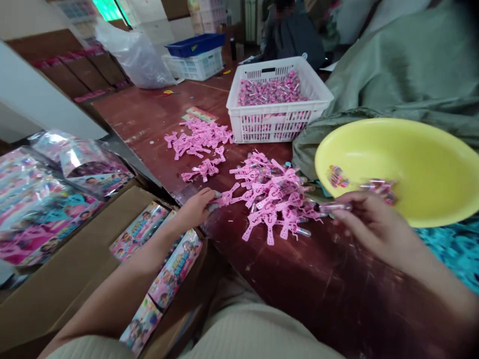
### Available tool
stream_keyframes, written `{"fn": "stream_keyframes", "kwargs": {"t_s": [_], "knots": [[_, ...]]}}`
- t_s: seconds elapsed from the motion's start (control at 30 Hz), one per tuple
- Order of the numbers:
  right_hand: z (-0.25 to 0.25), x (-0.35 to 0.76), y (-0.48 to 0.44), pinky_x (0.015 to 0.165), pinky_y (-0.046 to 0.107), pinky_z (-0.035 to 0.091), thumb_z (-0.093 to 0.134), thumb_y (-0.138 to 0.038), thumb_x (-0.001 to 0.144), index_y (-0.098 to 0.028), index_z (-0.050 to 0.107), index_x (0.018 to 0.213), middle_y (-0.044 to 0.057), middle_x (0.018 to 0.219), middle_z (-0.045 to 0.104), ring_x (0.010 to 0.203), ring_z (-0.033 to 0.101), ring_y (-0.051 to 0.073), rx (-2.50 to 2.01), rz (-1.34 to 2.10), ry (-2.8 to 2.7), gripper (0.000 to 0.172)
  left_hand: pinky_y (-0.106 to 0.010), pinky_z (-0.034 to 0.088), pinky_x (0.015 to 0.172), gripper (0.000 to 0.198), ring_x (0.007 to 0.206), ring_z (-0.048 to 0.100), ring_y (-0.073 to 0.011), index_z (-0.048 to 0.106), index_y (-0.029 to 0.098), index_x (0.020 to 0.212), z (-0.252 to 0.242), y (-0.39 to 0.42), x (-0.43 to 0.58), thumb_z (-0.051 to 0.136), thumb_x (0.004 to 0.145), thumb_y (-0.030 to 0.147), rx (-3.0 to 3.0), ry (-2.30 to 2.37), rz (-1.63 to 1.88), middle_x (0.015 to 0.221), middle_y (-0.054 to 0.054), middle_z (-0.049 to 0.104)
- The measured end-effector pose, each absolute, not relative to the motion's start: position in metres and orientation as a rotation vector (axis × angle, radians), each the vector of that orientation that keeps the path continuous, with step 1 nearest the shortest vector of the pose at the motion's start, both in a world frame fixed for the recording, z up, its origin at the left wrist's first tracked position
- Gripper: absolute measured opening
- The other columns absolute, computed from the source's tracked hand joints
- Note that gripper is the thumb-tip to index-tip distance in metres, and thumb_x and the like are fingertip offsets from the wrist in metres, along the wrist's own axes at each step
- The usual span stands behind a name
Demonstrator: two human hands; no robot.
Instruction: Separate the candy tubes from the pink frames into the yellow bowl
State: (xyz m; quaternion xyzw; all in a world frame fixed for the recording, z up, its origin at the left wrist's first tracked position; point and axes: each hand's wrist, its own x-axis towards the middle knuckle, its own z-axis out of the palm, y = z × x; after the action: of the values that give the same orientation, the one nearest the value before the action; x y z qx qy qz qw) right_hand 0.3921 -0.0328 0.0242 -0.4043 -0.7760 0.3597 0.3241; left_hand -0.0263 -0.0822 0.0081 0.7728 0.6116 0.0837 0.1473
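My left hand (196, 208) rests on the dark red table (157, 117), fingers closed on a pink plastic piece at the edge of a heap of pink pieces (273, 197). My right hand (368, 224) pinches a small clear tube (333, 206) with a pink tint, held just in front of a yellow bowl (407, 164). The bowl holds a colourful sticker-like item and a few wrapped tubes near its front rim. Two smaller heaps of pink pieces (200, 139) lie farther back on the table.
A white basket (279, 107) full of pink wrapped items stands behind the heap. A cardboard box (80, 269) with printed toy packs sits at my left. Green cloth (396, 75) lies at the right. Another person sits at the far end, beside white and blue crates (196, 57).
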Motion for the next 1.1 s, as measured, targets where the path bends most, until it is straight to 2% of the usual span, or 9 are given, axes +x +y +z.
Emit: {"fn": "stream_keyframes", "kwargs": {"t_s": [0.1,0.2,0.43,0.6,0.7,0.83,0.93,1.03,1.1], "knots": [[0.025,0.363,-0.058,0.074,0.037,0.062,0.063,-0.037,0.096,-0.031,0.06,0.12,0.006,0.11,0.074,0.087,0.073,0.023,-0.967,0.962,-2.084,0.025,-0.03,0.049,0.084,0.01,0.089,0.059,-0.0186,0.06,0.017,0.094,0.019,-0.1,0.027,0.053,0.093,0.024,2.044,1.434,0.627,0.095,-0.007,0.064],[0.025,0.346,-0.062,0.087,0.033,0.059,0.061,-0.03,0.099,-0.024,0.063,0.123,0.006,0.115,0.074,0.1,0.072,0.02,-0.756,0.9,-2.196,0.025,-0.029,0.049,0.083,0.014,0.09,0.06,-0.0192,0.064,0.016,0.097,0.026,-0.113,0.077,0.057,0.094,0.027,1.828,1.215,0.754,0.096,-0.006,0.066],[0.026,0.361,-0.069,0.089,0.03,0.058,0.061,-0.024,0.099,-0.023,0.063,0.126,0.006,0.11,0.074,0.099,0.071,0.017,-0.677,0.823,-2.271,0.028,-0.024,0.046,0.067,0.017,0.075,0.06,-0.0153,0.07,0.016,0.097,0.029,-0.121,0.12,0.054,0.095,0.022,1.72,1.167,0.675,0.083,-0.002,0.069],[0.018,0.369,-0.079,0.093,0.036,0.057,0.054,-0.026,0.102,-0.021,0.062,0.127,0.01,0.117,0.072,0.105,0.07,0.02,-0.779,0.732,-2.321,0.027,-0.03,0.051,0.079,0.031,0.089,0.067,-0.0208,0.074,0.02,0.096,0.015,-0.122,0.139,0.052,0.082,0.004,2.067,1.436,0.694,0.096,-0.004,0.075],[0.015,0.366,-0.083,0.08,0.034,0.058,0.051,-0.036,0.103,-0.018,0.066,0.112,0.007,0.096,0.075,0.086,0.072,0.019,-0.982,0.842,-2.248,0.025,-0.037,0.055,0.091,0.051,0.106,0.067,-0.0249,0.071,0.023,0.117,0.005,-0.121,0.148,0.051,0.076,0.001,2.235,1.49,0.728,0.121,-0.005,0.074],[0.017,0.368,-0.081,0.056,0.026,0.051,0.037,-0.055,0.105,-0.02,0.065,0.082,-0.001,0.062,0.068,0.049,0.062,0.012,-1.294,1.283,-2.11,0.051,-0.04,0.056,0.092,0.051,0.108,0.067,-0.0275,0.07,0.021,0.118,-0.002,-0.115,0.15,0.05,0.076,0.003,2.388,1.49,0.736,0.127,-0.007,0.072],[0.024,0.389,-0.056,0.064,0.029,0.054,0.035,-0.06,0.104,-0.021,0.071,0.099,0.001,0.077,0.075,0.059,0.068,0.015,-1.369,1.134,-2.08,0.053,-0.036,0.055,0.087,0.035,0.101,0.068,-0.0253,0.07,0.022,0.111,-0.001,-0.105,0.144,0.051,0.084,0.009,2.256,1.528,0.714,0.114,-0.007,0.074],[0.032,0.42,-0.004,0.08,0.036,0.056,0.038,-0.056,0.104,-0.023,0.063,0.131,0.007,0.11,0.076,0.086,0.072,0.021,-1.575,0.599,-2.121,0.049,-0.03,0.052,0.081,0.019,0.088,0.065,-0.0207,0.068,0.021,0.095,0.002,-0.094,0.137,0.05,0.091,0.017,2.002,1.542,0.725,0.097,-0.006,0.071],[0.032,0.432,0.036,0.088,0.041,0.055,0.044,-0.048,0.103,-0.024,0.061,0.136,0.011,0.126,0.07,0.103,0.07,0.027,-1.784,0.318,-2.239,0.044,-0.03,0.049,0.079,0.017,0.084,0.061,-0.0196,0.063,0.02,0.085,0.002,-0.088,0.136,0.048,0.093,0.02,1.875,1.487,0.771,0.09,-0.005,0.066]]}}
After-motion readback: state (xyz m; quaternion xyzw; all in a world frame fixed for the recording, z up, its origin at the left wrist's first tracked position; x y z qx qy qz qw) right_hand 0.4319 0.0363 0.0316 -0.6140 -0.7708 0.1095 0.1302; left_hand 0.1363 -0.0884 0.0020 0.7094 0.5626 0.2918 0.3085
